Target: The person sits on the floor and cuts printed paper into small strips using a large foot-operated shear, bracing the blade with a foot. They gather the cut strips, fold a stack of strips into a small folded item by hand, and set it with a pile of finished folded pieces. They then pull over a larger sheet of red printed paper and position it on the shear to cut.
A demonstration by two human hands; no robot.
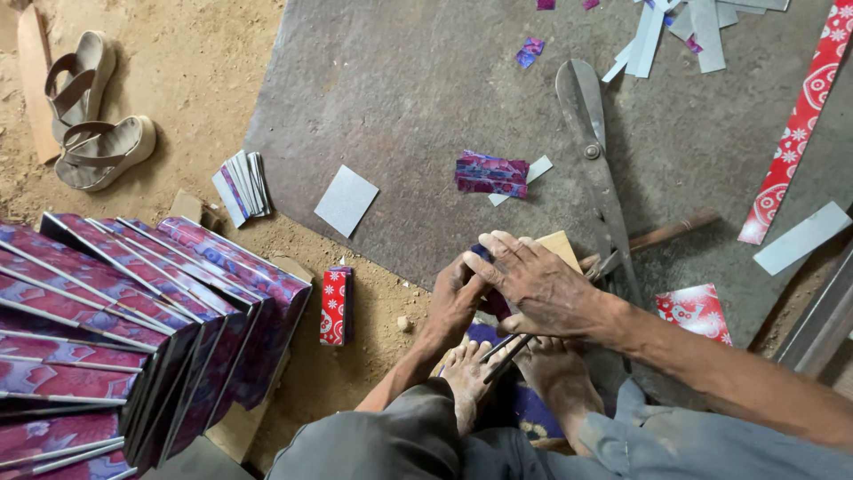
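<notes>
A person sits on the ground, both hands pressed together over a small purple piece (491,302) held just above the bare feet (506,373). The right hand (542,284) lies flat on top, fingers spread and pressing down; the left hand (458,298) grips the piece from the left side, fingers curled around its edge. Most of the piece is hidden beneath the hands. A wooden block (560,246) shows just beyond the right hand's fingers.

Large metal shears (593,160) lie on a grey mat (418,98), their blades pointing far, their handles running near to the right hand. A purple patterned scrap (491,173) rests on the mat beyond the hands, a grey square (346,200) to its left. At left, a stack of purple patterned sheets (133,302) leans on the dirt floor, with a small red bundle (336,305) between the stack and the hands. A pair of sandals (89,111) sits at far left. A red strip (800,120) lies at far right, grey offcuts (693,27) at the far edge.
</notes>
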